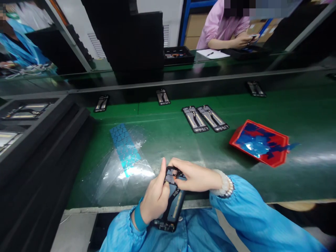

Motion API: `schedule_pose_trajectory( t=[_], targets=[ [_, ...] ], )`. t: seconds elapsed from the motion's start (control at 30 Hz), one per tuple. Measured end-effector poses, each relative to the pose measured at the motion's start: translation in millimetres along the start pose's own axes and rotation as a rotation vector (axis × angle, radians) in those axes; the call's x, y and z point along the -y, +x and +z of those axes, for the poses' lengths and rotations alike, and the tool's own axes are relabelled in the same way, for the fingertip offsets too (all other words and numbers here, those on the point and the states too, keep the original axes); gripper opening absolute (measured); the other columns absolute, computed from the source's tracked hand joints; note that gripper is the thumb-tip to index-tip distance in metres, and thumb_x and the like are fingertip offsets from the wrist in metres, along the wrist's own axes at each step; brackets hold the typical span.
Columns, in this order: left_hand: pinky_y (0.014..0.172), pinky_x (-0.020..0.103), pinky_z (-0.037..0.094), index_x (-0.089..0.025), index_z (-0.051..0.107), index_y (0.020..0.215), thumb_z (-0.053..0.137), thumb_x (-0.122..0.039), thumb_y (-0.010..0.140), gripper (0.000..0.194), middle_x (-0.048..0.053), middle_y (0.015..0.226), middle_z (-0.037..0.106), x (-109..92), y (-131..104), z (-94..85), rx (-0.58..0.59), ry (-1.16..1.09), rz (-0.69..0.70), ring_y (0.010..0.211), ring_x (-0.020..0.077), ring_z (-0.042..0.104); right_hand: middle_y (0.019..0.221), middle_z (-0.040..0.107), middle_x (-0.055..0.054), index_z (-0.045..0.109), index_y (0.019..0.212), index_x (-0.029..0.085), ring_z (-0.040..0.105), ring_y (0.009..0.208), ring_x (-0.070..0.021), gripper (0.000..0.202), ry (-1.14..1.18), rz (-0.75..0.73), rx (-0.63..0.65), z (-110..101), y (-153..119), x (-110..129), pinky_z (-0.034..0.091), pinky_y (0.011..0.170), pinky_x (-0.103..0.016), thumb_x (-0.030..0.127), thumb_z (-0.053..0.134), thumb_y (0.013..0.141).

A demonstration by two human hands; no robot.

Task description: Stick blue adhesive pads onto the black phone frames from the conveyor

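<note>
Tilted over the table's near edge is a phone frame (172, 206) with its inside showing: a black ribbon cable, a pale strip and dark blue-grey panels. My left hand (155, 198) is closed round its left side, thumb stretched along the upper end. Fingers of my right hand (195, 175) pinch at the top of the same frame, close to a small orange spot. Whatever lies between those fingertips is too small to make out. Ahead and to the left, a sheet of blue die-cut stickers (124, 148) rests on clear film (110, 178).
Two phone frames (195, 119) lie side by side on the green table (168, 140); more lie along the back ledge. To the right stands a red bin (240, 135) holding blue film scraps. Black foam trays (39, 154) are stacked at left. A person in pink (215, 26) works opposite.
</note>
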State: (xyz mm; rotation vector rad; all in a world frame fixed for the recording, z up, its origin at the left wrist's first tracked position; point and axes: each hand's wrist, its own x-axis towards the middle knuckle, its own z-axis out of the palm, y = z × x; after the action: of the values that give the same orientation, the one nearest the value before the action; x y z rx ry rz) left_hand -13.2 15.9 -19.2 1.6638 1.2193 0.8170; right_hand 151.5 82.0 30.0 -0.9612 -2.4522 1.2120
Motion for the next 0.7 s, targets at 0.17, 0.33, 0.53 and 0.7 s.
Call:
schedule_pose_trajectory(
  t=[0.17, 0.33, 0.53, 0.7],
  targets=[
    [0.086, 0.032, 0.045, -0.014, 0.006, 0.145, 0.028, -0.015, 0.089, 0.061, 0.01, 0.123, 0.06, -1, -1, -1.3, -0.038, 0.012, -0.038, 0.101, 0.0207, 0.061, 0.094, 0.059, -0.003, 0.053, 0.1, 0.019, 0.057, 0.086, -0.0154, 0.029, 0.099, -0.032, -0.045, -5, -5, -3, 0.047, 0.079, -0.03, 0.007, 0.045, 0.074],
    [0.08, 0.031, 0.047, -0.012, 0.003, 0.145, 0.028, -0.014, 0.088, 0.062, 0.01, 0.118, 0.064, 0, -3, 3.1, -0.061, 0.045, -0.029, 0.093, 0.0204, 0.063, 0.092, 0.059, -0.003, 0.055, 0.103, 0.018, 0.057, 0.086, -0.0153, 0.029, 0.073, -0.027, -0.098, 4, -5, -1, 0.047, 0.078, -0.029, 0.008, 0.045, 0.078],
    [0.09, 0.032, 0.045, -0.013, 0.008, 0.145, 0.03, -0.015, 0.089, 0.061, 0.011, 0.129, 0.056, -2, -4, 6.5, -0.115, -0.002, -0.071, 0.111, 0.0211, 0.058, 0.094, 0.059, -0.004, 0.056, 0.098, 0.019, 0.057, 0.088, -0.0159, 0.03, 0.119, 0.042, -0.215, 6, -2, -6, 0.049, 0.08, -0.032, 0.004, 0.044, 0.073],
    [0.107, 0.03, 0.03, -0.017, 0.005, 0.146, 0.028, -0.023, 0.094, 0.058, 0.007, 0.146, 0.037, -8, 2, -6.7, -0.334, -0.175, -0.174, 0.132, 0.018, 0.035, 0.133, 0.044, -0.012, 0.029, 0.135, 0.023, 0.05, 0.115, -0.0205, 0.064, 0.412, 0.086, -0.272, 7, -6, -6, 0.049, 0.09, -0.039, 0.026, 0.059, 0.078]
  ],
)
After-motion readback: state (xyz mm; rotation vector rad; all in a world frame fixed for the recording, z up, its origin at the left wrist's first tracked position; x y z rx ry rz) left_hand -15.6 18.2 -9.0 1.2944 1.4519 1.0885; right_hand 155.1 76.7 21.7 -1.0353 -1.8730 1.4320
